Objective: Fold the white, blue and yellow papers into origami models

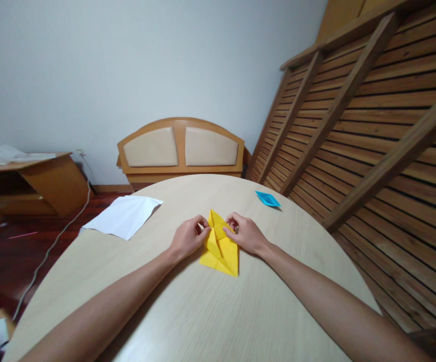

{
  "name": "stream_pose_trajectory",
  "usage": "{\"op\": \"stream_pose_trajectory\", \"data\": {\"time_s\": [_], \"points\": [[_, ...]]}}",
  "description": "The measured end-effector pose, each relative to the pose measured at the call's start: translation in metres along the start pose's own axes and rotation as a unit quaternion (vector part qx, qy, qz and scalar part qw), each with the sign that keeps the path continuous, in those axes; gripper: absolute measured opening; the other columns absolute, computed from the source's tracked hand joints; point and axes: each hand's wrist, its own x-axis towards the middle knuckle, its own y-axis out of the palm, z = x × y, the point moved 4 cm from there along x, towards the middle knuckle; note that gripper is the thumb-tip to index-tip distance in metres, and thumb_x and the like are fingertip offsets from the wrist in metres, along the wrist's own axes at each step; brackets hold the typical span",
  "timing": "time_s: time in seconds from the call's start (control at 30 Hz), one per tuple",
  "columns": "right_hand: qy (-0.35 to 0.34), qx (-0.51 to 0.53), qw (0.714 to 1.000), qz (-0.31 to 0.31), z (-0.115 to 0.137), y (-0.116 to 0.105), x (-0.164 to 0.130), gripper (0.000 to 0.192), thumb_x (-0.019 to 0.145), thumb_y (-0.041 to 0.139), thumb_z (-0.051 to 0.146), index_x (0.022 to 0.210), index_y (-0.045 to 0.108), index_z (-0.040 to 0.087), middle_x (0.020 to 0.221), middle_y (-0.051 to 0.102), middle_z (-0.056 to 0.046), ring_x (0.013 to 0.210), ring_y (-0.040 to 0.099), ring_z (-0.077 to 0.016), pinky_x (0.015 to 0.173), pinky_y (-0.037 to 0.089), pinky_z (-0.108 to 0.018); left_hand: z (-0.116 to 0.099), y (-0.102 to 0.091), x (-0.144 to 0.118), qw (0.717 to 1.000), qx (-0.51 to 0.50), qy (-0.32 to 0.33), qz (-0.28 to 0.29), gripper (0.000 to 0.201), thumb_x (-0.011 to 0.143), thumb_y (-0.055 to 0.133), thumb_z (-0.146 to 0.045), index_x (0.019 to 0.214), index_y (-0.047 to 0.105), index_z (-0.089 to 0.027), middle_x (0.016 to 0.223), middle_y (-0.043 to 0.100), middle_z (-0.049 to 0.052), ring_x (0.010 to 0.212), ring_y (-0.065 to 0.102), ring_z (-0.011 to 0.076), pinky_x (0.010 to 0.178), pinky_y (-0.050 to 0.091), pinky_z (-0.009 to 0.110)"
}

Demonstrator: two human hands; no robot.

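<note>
A partly folded sheet of yellow paper (223,251) rests on the pale round table (188,311), with a pointed flap at its far end and creases across its middle. My left hand (191,236) pinches its left edge between thumb and fingers. On the opposite edge, my right hand (246,234) grips the paper with the thumb on top and the fingers curled. The fingertips of both hands are partly hidden by the folds. Beyond my right hand lies a small folded blue paper boat (268,199).
White paper (123,216) lies on the table's far left. Behind the table stands a padded wooden headboard (180,146). Wooden slatted panels (372,125) lean along the right side. A low desk (52,181) and a pale cable (48,251) are at left.
</note>
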Motion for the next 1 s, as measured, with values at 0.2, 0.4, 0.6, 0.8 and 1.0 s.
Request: {"op": "stream_pose_trajectory", "data": {"time_s": [0.2,0.4,0.6,0.8,1.0], "points": [[-0.007,0.021,0.999,0.023,0.001,0.003,-0.001,0.018,0.083,0.065,0.027,0.098,0.057,0.022,0.078,0.065,0.002,0.068,0.060,-0.0146,0.065,0.044,-0.026,0.000,0.001,0.000,1.000,0.009,-0.006,-0.003,0.008,0.085,0.058,-0.028,0.084,0.060,-0.020,0.069,0.066,-0.001,0.060,0.059,0.0138,0.060,0.040,0.024],[-0.018,0.064,0.997,0.046,0.009,0.003,-0.003,0.017,0.093,0.056,0.034,0.104,0.060,0.021,0.081,0.067,0.000,0.071,0.061,-0.0149,0.067,0.045,-0.026,0.000,0.001,0.000,1.000,0.004,-0.004,0.003,0.008,0.085,0.058,-0.028,0.085,0.058,-0.021,0.071,0.066,-0.001,0.061,0.060,0.0139,0.060,0.041,0.025],[-0.010,0.116,0.993,0.031,0.006,0.004,-0.001,0.023,0.098,0.049,0.034,0.101,0.066,0.020,0.089,0.070,-0.003,0.082,0.064,-0.0169,0.075,0.047,-0.029,0.000,0.001,-0.001,1.000,-0.014,0.022,0.000,0.008,0.087,0.056,-0.028,0.089,0.057,-0.021,0.081,0.069,0.000,0.066,0.062,0.0149,0.062,0.045,0.026],[0.014,0.196,0.980,0.027,-0.006,0.013,0.002,0.020,0.090,0.061,0.035,0.102,0.062,0.018,0.101,0.068,-0.006,0.088,0.063,-0.0176,0.081,0.050,-0.032,-0.001,0.001,-0.001,0.997,-0.053,0.050,-0.002,0.013,0.088,0.056,-0.029,0.099,0.055,-0.021,0.093,0.069,0.003,0.071,0.063,0.0148,0.061,0.047,0.026],[0.042,0.267,0.961,0.057,-0.005,0.018,0.000,0.035,0.088,0.063,0.035,0.118,0.053,0.019,0.084,0.067,-0.001,0.081,0.063,-0.0167,0.080,0.049,-0.033,-0.001,0.003,-0.001,0.994,-0.091,0.055,0.003,0.025,0.087,0.059,-0.030,0.109,0.053,-0.021,0.090,0.069,0.002,0.071,0.063,0.0148,0.060,0.047,0.025]]}}
